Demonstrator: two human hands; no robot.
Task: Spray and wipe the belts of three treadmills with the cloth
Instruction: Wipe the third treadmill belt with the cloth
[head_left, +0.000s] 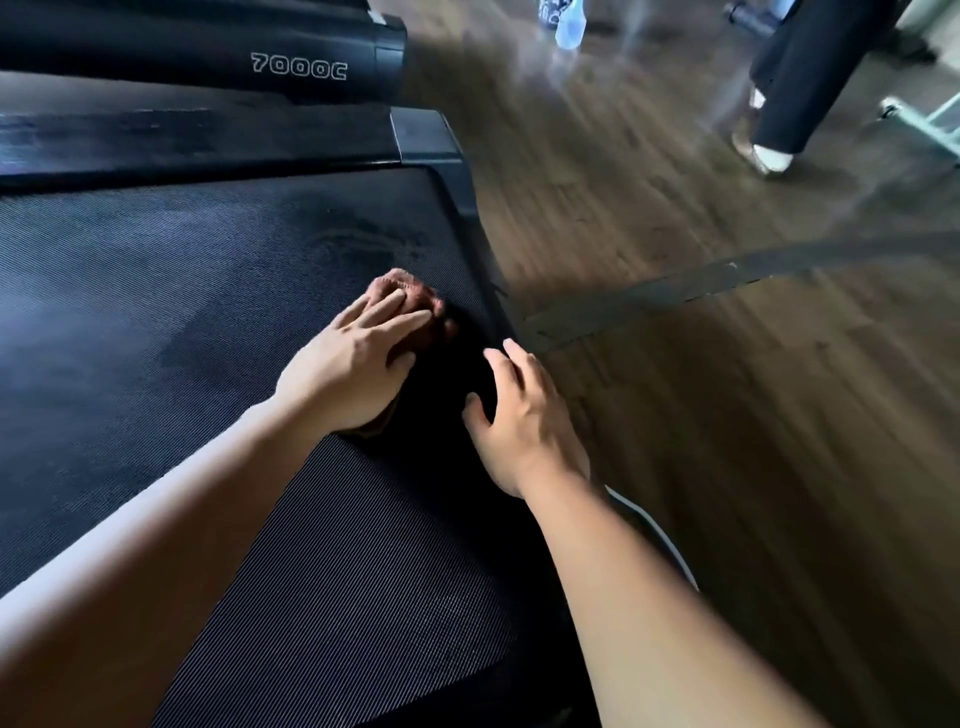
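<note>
A black ribbed treadmill belt (182, 291) fills the left and lower part of the view, with damp smears near its far right corner. A reddish-brown cloth (413, 296) lies bunched on the belt close to the right edge. My left hand (353, 364) lies flat on the cloth with straight fingers, pressing it onto the belt. My right hand (519, 421) hovers beside it at the belt's right edge, fingers spread and holding nothing. A pale blue spray bottle (569, 23) stands blurred on the floor at the top.
The treadmill's black side rail (431, 140) and end cap run along the far side, and a second treadmill marked 7000C (298, 67) lies beyond. Wooden floor (727, 415) spreads to the right. A person's legs in dark trousers (800, 78) stand at the top right.
</note>
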